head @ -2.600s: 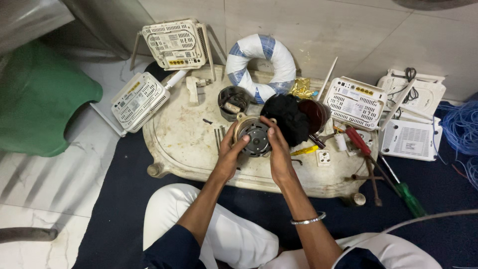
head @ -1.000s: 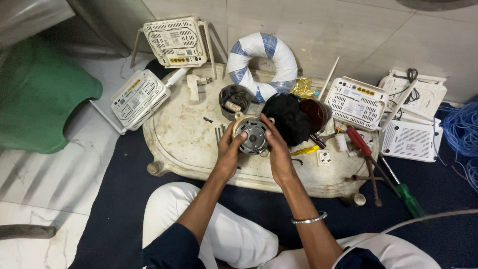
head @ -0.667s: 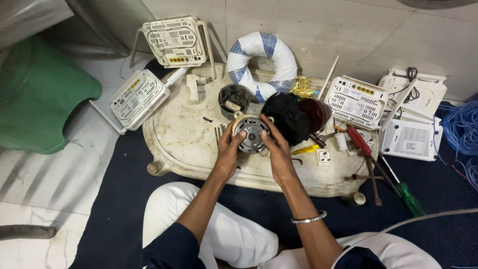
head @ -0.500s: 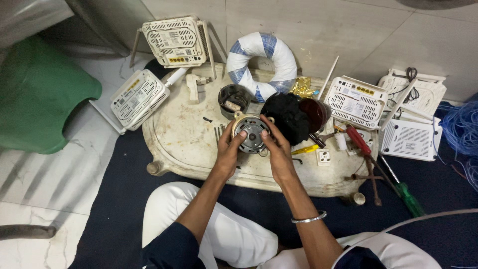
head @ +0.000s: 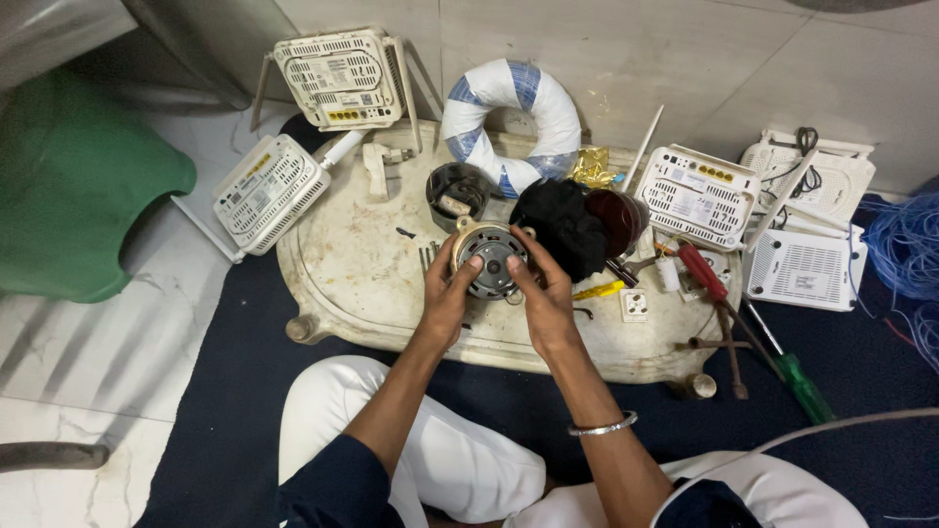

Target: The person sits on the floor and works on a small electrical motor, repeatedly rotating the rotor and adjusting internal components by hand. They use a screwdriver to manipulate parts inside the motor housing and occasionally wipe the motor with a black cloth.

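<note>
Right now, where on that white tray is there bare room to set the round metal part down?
The tray's left side is bare, between the tilted router and the left hand. Right of the right hand it is crowded: black cloth, red-handled tool, white socket.

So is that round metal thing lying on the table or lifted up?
Cannot tell for sure. The round metal part is gripped by the left hand and right hand over the white table, its round face turned up.

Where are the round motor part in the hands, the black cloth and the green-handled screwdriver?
round motor part [head: 492, 260], head view, on its dark centre face.
black cloth [head: 559, 227], head view, on the middle of the bundle.
green-handled screwdriver [head: 804, 388], head view, on the green handle.
</note>
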